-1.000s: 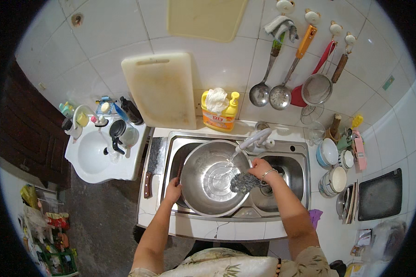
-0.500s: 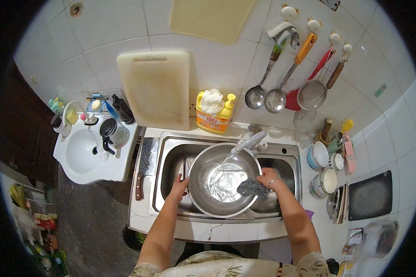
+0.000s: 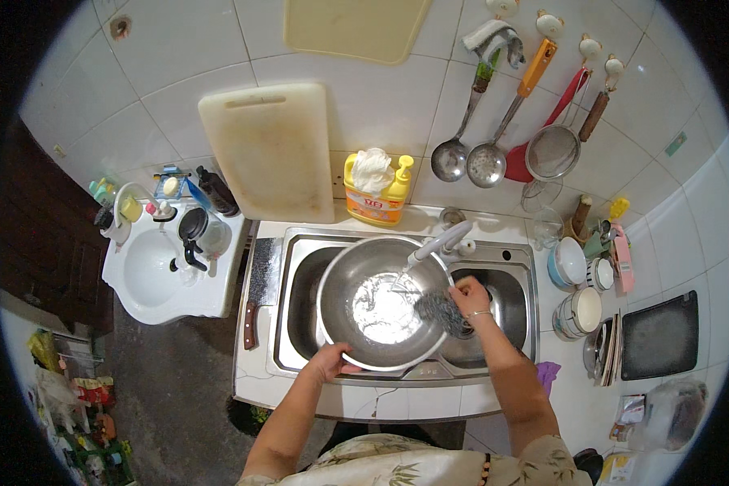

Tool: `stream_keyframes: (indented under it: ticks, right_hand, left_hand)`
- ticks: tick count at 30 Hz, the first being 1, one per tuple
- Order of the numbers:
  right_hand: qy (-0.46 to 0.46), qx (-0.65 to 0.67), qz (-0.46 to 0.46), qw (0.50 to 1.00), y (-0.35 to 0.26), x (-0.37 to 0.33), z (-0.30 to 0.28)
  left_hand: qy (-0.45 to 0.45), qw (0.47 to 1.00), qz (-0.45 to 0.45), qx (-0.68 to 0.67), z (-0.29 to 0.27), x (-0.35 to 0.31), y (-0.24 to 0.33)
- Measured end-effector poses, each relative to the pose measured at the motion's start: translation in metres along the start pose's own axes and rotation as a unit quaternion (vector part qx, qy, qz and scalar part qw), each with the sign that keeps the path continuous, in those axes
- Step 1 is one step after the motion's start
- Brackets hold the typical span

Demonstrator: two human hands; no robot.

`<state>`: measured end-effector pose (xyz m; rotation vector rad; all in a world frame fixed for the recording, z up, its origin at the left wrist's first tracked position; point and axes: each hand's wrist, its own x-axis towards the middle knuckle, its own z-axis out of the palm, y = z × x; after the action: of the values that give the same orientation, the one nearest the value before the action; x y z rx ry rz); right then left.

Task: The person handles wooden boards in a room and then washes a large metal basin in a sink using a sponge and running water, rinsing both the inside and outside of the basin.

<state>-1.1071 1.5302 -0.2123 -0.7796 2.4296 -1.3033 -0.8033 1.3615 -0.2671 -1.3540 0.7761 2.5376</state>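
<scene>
A wide stainless steel basin point(image 3: 356, 324) rests over the double sink point(image 3: 286, 267), tilted a little, with shiny water in its bottom. My left hand point(image 3: 332, 362) grips its near-left rim, fingers curled round the edge. At the right rim my right hand point(image 3: 470, 298), slightly blurred, is closed on a dark grey, mesh-like scouring cloth point(image 3: 439, 311). The cloth hangs over the rim, partly inside the basin. Above the basin reaches the white faucet point(image 3: 441, 243), and a thin stream of water falls from it.
A cleaver point(image 3: 249, 326) lies left of the sink. Behind stand a yellow pump jug point(image 3: 377, 202) and a cutting board point(image 3: 271, 154). Stacked bowls point(image 3: 577, 312) and a black tray point(image 3: 660, 336) are on the right. Ladles point(image 3: 449, 160) hang on the wall. A washbasin point(image 3: 150, 271) stands at left.
The basin has shifted slightly left and turned or tilted. My left hand has moved from its left side down to the near-left rim. My right hand has moved up along the right rim with the scouring cloth.
</scene>
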Motion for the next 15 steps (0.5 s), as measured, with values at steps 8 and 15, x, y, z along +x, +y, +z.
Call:
stream_keyframes:
  ticks: [8,15]
  right_hand:
    - [-0.191,-0.226,-0.264,0.918,-0.034,-0.003,0.082]
    - [-0.303,-0.058,-0.174,0.935,-0.057,-0.084,0.180]
  left_hand:
    - [0.153,0.969,0.192,0.036,0.021,-0.037,0.019]
    - [0.176,0.899,0.399,0.050,-0.005,0.002,0.004]
